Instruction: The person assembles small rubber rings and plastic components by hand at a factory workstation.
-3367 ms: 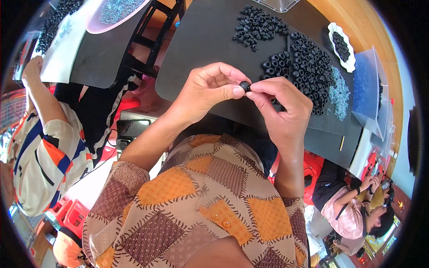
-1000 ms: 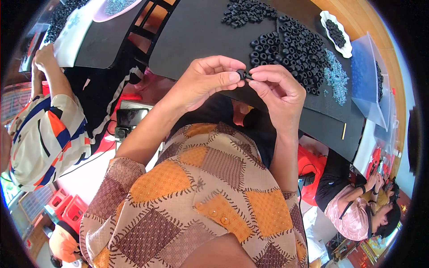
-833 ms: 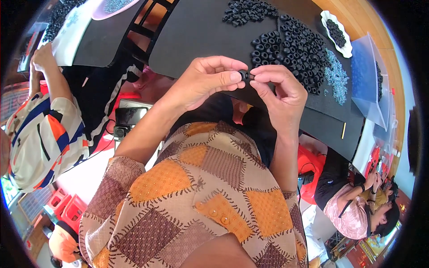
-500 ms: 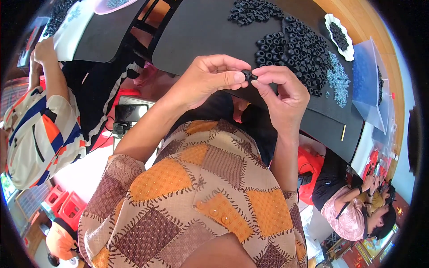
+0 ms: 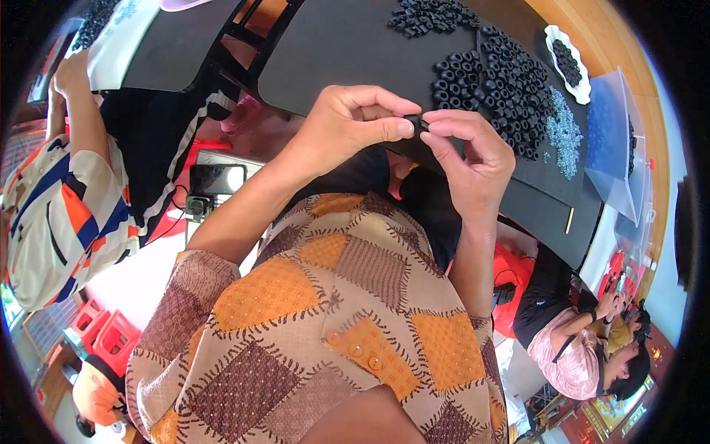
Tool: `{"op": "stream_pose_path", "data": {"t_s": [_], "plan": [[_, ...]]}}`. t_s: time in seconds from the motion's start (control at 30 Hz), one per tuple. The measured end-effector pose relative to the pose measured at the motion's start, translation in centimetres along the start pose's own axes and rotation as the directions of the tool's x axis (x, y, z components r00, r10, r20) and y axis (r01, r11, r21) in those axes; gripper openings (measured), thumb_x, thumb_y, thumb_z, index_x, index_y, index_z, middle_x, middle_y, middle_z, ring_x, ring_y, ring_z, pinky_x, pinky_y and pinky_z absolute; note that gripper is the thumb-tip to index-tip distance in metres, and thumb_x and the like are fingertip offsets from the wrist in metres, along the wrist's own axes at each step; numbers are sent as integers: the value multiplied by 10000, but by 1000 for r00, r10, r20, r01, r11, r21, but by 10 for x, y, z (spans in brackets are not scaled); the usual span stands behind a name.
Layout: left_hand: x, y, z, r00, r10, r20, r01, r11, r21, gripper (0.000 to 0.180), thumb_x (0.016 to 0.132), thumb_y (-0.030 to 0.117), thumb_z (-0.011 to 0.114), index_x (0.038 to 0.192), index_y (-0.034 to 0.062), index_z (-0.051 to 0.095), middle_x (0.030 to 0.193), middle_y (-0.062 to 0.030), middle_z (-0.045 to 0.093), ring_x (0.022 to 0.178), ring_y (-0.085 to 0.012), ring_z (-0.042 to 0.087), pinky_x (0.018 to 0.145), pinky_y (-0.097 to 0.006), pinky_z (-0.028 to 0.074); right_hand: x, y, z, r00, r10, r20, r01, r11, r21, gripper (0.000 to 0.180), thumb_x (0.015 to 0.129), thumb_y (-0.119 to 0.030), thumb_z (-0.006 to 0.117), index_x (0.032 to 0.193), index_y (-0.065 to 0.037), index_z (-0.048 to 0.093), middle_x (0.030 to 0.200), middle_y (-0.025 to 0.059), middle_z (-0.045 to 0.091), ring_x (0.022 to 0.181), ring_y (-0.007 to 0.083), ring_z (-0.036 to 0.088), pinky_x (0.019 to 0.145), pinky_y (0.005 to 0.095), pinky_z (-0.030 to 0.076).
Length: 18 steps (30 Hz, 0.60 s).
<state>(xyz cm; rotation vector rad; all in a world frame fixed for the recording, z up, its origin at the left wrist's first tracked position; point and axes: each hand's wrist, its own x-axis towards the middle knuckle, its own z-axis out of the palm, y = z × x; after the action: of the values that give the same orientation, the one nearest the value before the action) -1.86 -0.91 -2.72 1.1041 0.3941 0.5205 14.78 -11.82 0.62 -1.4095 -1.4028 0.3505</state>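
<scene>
Between my two hands, above the near edge of the dark table (image 5: 347,52), is a small black ring-shaped part (image 5: 416,120). My left hand (image 5: 347,126) pinches it from the left with thumb and forefinger. From the other side my right hand (image 5: 472,148) pinches at it with thumb and forefinger; fingertips hide much of the part. Just beyond my right hand lies a wide pile of similar black rings (image 5: 510,89). Beside that pile, to its right, is a scatter of small pale-blue clear pieces (image 5: 564,133).
More black pieces (image 5: 433,16) lie at the far side. A white dish (image 5: 551,33) of small black parts and a clear plastic bin (image 5: 614,140) stand on the right. A thin yellow stick (image 5: 569,220) lies near the right edge. One person (image 5: 74,200) sits at left, others lower right.
Both hands stay together around the small black part, which has turned a little between the fingertips. The view has shifted slightly.
</scene>
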Motion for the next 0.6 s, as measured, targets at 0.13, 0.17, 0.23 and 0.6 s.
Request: {"op": "stream_pose_path", "data": {"t_s": [0.13, 0.17, 0.23, 0.6], "plan": [[-2, 1, 0, 1000, 12, -9, -12, 1000, 13, 220, 891, 74, 723, 1102, 13, 709, 938, -58, 727, 863, -104, 687, 801, -242, 557, -2, -1, 4, 998, 40, -43, -40, 999, 13, 174, 724, 91, 754, 860, -7, 709, 901, 85, 717, 821, 171, 674, 768, 276, 526], [-2, 1, 0, 999, 30, -20, -29, 999, 46, 222, 891, 74, 723, 1103, 10, 707, 938, -58, 727, 865, -103, 686, 802, -243, 558, -3, -1, 5, 998, 40, -41, -39, 999, 13, 174, 724, 91, 754, 860, -7, 709, 901, 85, 717, 821, 171, 674, 768, 276, 526], [-2, 0, 0, 998, 49, -33, -46, 996, 80, 223, 892, 74, 722, 1104, 7, 704, 939, -57, 726, 866, -101, 686, 804, -244, 559, -4, 1, 8, 997, 55, -51, -54, 998, 21, 165, 729, 91, 754, 858, 1, 705, 905, 83, 710, 810, 160, 666, 759, 270, 524], [-12, 12, -6, 997, 35, -64, -31, 997, 67, 217, 889, 59, 722, 1099, 7, 701, 949, -58, 723, 874, -105, 686, 809, -246, 556, 3, -7, 14, 1000, 7, 7, -7, 998, 57, 163, 734, 95, 752, 845, -7, 688, 880, 82, 709, 800, 155, 666, 725, 265, 526]]}}
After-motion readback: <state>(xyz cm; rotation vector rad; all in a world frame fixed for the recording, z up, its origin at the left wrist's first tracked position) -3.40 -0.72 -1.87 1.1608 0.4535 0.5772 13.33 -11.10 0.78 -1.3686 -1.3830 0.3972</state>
